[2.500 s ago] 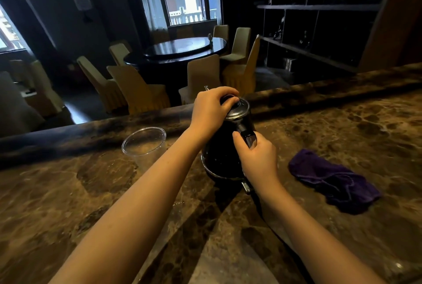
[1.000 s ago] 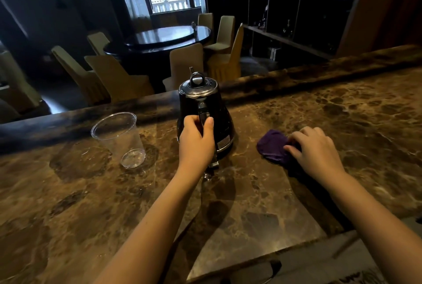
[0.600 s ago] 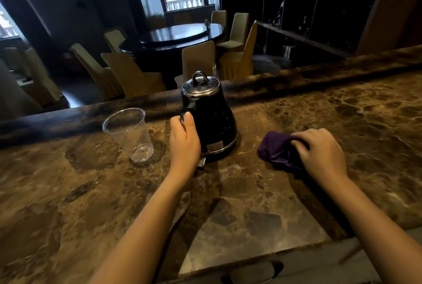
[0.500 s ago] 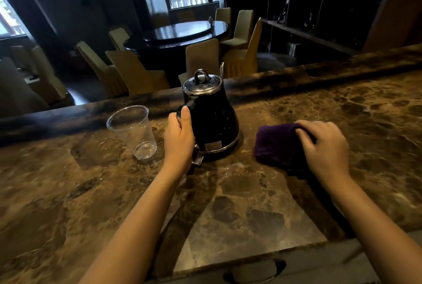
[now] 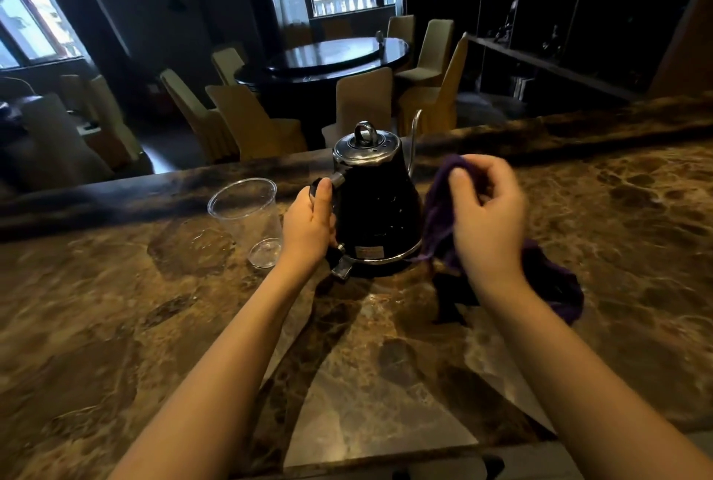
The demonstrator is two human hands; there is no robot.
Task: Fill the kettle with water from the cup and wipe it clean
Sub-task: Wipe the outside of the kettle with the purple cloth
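Observation:
A black kettle point(image 5: 376, 209) with a chrome lid and a thin gooseneck spout stands upright on the brown marble counter point(image 5: 115, 325). My left hand point(image 5: 308, 227) is wrapped around its handle on the left side. My right hand point(image 5: 488, 215) holds a purple cloth point(image 5: 440, 217) lifted off the counter, right beside the kettle's right flank; the cloth's tail point(image 5: 559, 286) trails down onto the marble. A clear plastic cup point(image 5: 249, 221) stands upright just left of my left hand and looks empty.
The counter's raised back ledge point(image 5: 540, 132) runs behind the kettle. Beyond it lies a dining room with a round dark table point(image 5: 328, 59) and covered chairs. Dark shelves point(image 5: 578, 16) stand at the far right.
My right hand has picked the purple cloth up from the counter and brought it left and up beside the kettle. My left hand keeps hold of the handle; the kettle has turned, handle now left.

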